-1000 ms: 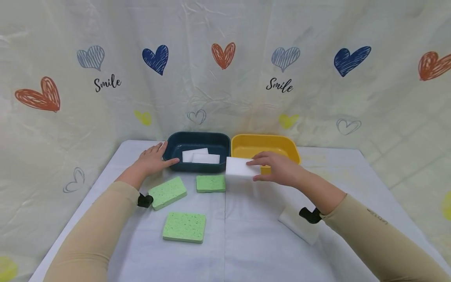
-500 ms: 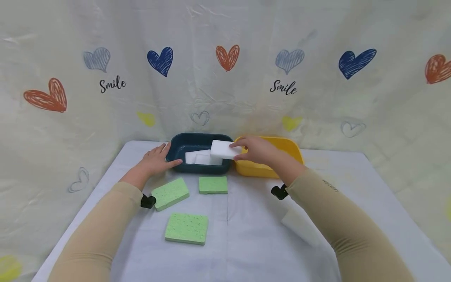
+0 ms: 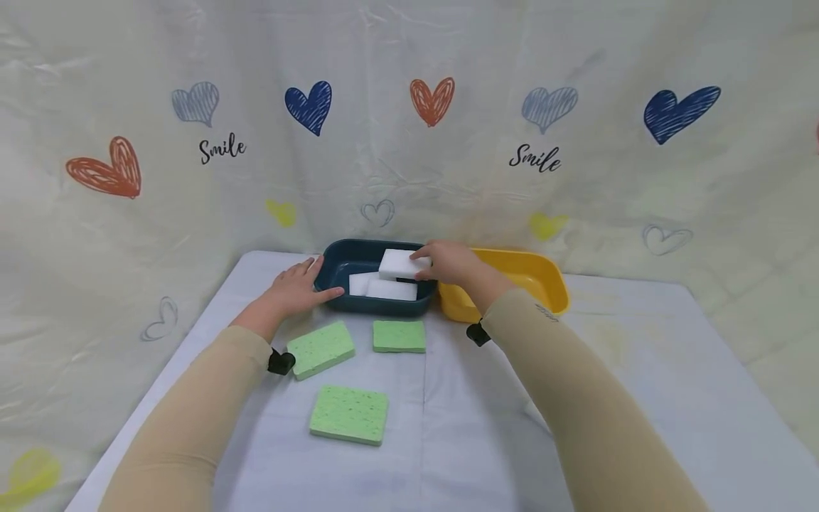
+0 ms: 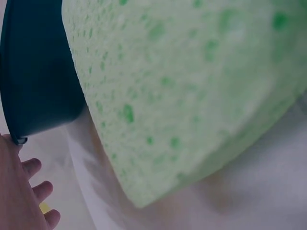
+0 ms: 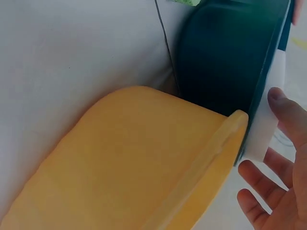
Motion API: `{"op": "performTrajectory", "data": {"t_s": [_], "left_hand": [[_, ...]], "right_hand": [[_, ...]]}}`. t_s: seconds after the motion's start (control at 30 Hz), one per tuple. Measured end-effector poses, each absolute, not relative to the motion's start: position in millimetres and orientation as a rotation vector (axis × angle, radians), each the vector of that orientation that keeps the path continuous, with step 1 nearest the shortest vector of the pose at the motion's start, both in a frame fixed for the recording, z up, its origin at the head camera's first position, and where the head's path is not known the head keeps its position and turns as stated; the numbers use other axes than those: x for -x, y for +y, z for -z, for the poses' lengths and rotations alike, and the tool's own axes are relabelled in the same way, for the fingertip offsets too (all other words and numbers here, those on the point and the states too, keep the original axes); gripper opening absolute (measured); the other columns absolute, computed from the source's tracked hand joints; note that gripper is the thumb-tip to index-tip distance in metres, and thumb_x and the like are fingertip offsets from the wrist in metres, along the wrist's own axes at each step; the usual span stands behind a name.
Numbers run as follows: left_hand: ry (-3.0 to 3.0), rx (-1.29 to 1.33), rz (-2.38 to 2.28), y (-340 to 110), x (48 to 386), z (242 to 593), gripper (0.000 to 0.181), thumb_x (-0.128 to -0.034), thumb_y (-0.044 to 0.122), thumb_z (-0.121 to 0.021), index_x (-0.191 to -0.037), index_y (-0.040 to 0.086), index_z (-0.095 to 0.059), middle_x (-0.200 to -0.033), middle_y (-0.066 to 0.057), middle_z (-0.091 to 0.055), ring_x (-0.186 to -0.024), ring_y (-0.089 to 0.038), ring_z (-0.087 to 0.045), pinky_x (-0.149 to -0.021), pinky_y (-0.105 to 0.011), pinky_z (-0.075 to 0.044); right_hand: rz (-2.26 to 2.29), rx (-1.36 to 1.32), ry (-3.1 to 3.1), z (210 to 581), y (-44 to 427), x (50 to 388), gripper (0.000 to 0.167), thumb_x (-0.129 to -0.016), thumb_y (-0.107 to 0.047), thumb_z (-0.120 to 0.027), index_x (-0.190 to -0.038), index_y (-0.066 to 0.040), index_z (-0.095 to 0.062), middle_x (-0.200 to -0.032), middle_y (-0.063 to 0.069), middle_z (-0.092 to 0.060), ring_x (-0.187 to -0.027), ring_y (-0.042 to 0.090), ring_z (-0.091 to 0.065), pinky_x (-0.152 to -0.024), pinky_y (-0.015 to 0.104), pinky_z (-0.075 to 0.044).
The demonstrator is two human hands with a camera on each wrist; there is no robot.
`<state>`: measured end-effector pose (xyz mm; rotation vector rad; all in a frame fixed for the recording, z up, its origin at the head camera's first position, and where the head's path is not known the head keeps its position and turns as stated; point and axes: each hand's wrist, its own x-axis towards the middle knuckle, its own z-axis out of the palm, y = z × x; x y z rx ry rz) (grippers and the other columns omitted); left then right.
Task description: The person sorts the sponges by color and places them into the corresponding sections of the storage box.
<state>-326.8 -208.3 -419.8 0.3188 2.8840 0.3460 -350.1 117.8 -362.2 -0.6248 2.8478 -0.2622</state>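
In the head view my right hand (image 3: 451,262) pinches a white sponge (image 3: 398,264) between thumb and fingers, over the right half of the dark teal tray (image 3: 377,307). The right wrist view shows this white sponge (image 5: 266,124) beside the tray's rim, with the thumb on one face. Two more white sponges (image 3: 392,289) lie inside the teal tray. My left hand (image 3: 296,290) rests at that tray's left end, fingers spread along the rim. Close to the left wrist camera is a green sponge (image 4: 182,86), tilted in that view.
A yellow tray (image 3: 544,277) stands right of the teal one, partly behind my right arm. Three green sponges (image 3: 349,414) lie on the white cloth in front. A sliver of another white sponge (image 3: 536,414) shows beside the right sleeve. A curtain with hearts hangs behind.
My right hand has carried the white sponge left, from in front of the yellow tray to over the teal tray. The left hand stays at the teal rim. The view has shifted slightly.
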Motion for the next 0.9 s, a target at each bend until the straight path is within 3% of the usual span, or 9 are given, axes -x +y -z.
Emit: {"op": "performTrajectory", "data": {"t_s": [0.17, 0.57, 0.9], "left_hand": [[2.888, -0.321, -0.368, -207.6, 329.4, 423.0, 0.117, -0.0806, 0.09, -0.033, -0.16, 0.011, 0.002, -0.165, -0.02, -0.004, -0.148, -0.046, -0.006, -0.117, -0.063, -0.006], [2.881, -0.32, -0.344, -209.3, 329.0, 423.3, 0.111, -0.0856, 0.084, -0.036, -0.16, 0.012, 0.004, -0.165, -0.018, -0.002, -0.149, -0.044, -0.006, -0.117, -0.062, -0.006], [2.878, -0.309, -0.339, -209.0, 327.7, 420.1, 0.112, -0.0858, 0.084, -0.036, -0.16, 0.01, 0.003, -0.165, -0.02, -0.003, -0.148, -0.045, -0.006, -0.117, -0.062, -0.006]], "right_hand": [[0.218, 0.624, 2.853, 367.7, 113.6, 358.2, 0.047, -0.091, -0.04, -0.072, -0.135, -0.026, -0.064, -0.133, 0.007, -0.06, -0.114, 0.027, -0.053, -0.103, 0.043, -0.044], [0.15, 0.595, 2.855, 371.1, 101.6, 362.3, 0.049, -0.091, -0.044, -0.071, -0.137, -0.03, -0.062, -0.14, 0.004, -0.056, -0.122, 0.027, -0.05, -0.109, 0.051, -0.034], [0.375, 0.561, 2.864, 366.6, 114.9, 352.5, 0.053, -0.091, -0.041, -0.072, -0.14, -0.024, -0.059, -0.147, 0.008, -0.048, -0.128, 0.03, -0.047, -0.11, 0.048, -0.038]]}}
